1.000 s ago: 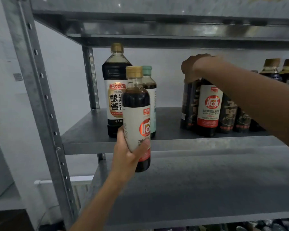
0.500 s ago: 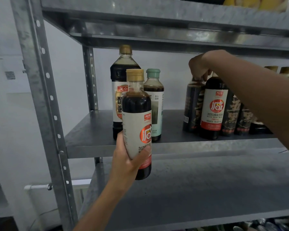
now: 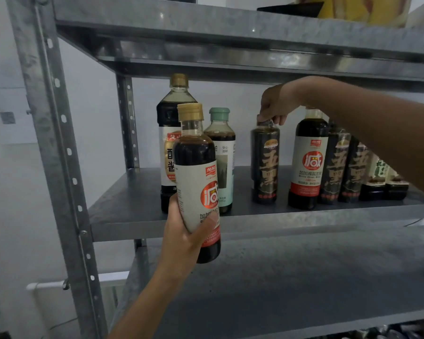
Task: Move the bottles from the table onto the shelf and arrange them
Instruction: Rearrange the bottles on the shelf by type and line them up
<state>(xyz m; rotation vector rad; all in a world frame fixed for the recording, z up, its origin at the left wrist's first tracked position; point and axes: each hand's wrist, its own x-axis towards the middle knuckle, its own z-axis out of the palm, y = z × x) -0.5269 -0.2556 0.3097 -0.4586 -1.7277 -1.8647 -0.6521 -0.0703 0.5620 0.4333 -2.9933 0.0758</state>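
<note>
My left hand point(image 3: 185, 237) grips a soy sauce bottle point(image 3: 196, 172) with a white and red label and a gold cap, held upright in front of the middle shelf point(image 3: 132, 206). My right hand point(image 3: 274, 106) pinches the cap of a black bottle with gold characters point(image 3: 264, 165) that stands on that shelf. Right of it stand a matching white-labelled bottle point(image 3: 309, 165) and more black bottles point(image 3: 338, 167). Behind the held bottle stand a tall gold-capped bottle point(image 3: 170, 133) and a green-capped bottle point(image 3: 223, 152).
The grey metal rack has a perforated front post point(image 3: 56, 148) at the left, an upper shelf point(image 3: 230, 28) close above the bottle caps, and a lower shelf point(image 3: 279, 277) below. Small dark bottles point(image 3: 382, 182) sit at the far right under my right forearm.
My right hand has drawn the black bottle leftward, away from the row, so a gap shows between it and the white-labelled bottle. My left hand keeps its bottle in about the same place.
</note>
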